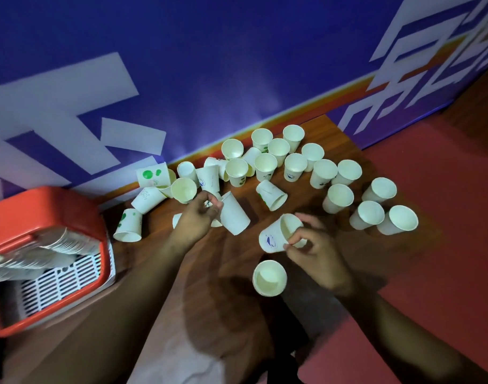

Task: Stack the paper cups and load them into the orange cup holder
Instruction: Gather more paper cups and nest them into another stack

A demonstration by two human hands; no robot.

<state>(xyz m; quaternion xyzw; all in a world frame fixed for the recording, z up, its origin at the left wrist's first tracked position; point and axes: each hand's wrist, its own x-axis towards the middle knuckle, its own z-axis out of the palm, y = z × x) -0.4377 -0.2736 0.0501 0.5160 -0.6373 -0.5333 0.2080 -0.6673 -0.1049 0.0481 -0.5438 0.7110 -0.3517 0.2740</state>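
Note:
Several white paper cups (265, 166) lie scattered on a small wooden table (306, 195), some upright, some tipped over. My left hand (195, 220) reaches among the fallen cups and its fingertips pinch the rim of a tipped cup (234, 216). In my right hand (317, 253) a tilted cup with a blue print (276, 236) is pinched by its rim. One upright cup (269, 278) stands just below it. The orange cup holder (43, 259) sits at the left, with stacks of cups (38, 253) lying inside.
A blue and white banner wall (209, 79) runs right behind the table. Red floor (431, 273) lies to the right. More upright cups (381, 214) stand at the table's right edge. The holder's white slatted grille (62, 281) faces me.

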